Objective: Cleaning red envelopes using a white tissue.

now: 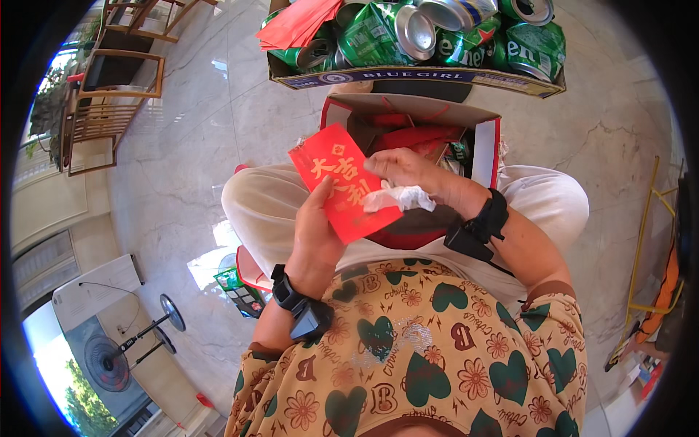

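Observation:
My left hand (321, 226) grips a red paper envelope (349, 158) with gold Chinese characters, its thumb pressed on the front. My right hand (407, 172) is at the envelope's right edge, fingers curled. A crumpled white tissue (404, 198) hangs from the right hand across the envelope's face; how the fingers hold it is partly hidden. Beneath the hands, between my knees, an open red-and-white paper bag (487, 150) contains red paper (420, 136) and a green can (460, 150).
Ahead, a Blue Girl cardboard tray (420, 77) holds crushed beer cans (377, 35), with red envelopes (299, 24) on top. A green package (239, 289) lies by my left leg. Wooden chairs (123, 71) and a fan (106, 363) stand left; a yellow metal frame (647, 235) is right.

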A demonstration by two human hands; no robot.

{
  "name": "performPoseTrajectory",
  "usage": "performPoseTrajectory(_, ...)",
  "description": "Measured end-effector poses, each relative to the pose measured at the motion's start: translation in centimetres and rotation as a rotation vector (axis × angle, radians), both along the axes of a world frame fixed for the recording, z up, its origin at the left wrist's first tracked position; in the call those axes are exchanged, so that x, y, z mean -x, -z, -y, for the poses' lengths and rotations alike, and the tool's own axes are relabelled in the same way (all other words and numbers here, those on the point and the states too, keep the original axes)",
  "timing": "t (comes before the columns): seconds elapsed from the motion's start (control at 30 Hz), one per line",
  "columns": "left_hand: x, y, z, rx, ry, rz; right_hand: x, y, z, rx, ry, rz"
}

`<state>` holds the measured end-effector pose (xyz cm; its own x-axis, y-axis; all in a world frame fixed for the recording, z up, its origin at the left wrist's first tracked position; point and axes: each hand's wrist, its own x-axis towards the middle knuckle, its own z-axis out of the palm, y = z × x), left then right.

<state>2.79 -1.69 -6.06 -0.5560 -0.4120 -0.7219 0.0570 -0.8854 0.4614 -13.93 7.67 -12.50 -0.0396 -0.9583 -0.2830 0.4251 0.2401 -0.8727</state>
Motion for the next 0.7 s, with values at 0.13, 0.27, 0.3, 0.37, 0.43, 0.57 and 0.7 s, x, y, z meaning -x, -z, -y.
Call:
performPoseTrajectory(0.13,0.1,0.1,0.3,-0.011,0.061,-0.129,0.3,2.3,0.0,-0.108,0.005,0.014)
performPoseTrajectory(0.27,-0.4,0.1,1.1,0.115,-0.092,0.118,0.4,5.8,-0.6,-0.241,0.218,0.274)
performPoseTrajectory(0.3,-0.4,0.0,0.9,0.113,-0.089,0.118,0.6,7.3,-1.0,-0.244,0.221,0.275)
performPoseTrajectory(0.37,-0.2,-0.3,0.7,0.077,-0.073,0.047,1.1,10.8,-1.9,-0.237,0.296,0.611)
performPoseTrajectory(0.43,-0.4,-0.2,0.5,0.018,-0.055,-0.007,0.8,11.0,-1.5,-0.351,0.394,0.702)
performPoseTrajectory(0.57,-0.3,0.1,0.2,-0.059,0.007,-0.11,1.5,13.7,-1.8,-0.518,0.662,0.228)
performPoseTrajectory(0.7,-0.7,-0.1,0.6,-0.051,-0.004,-0.115,1.7,13.2,-1.3,-0.589,0.641,0.296)
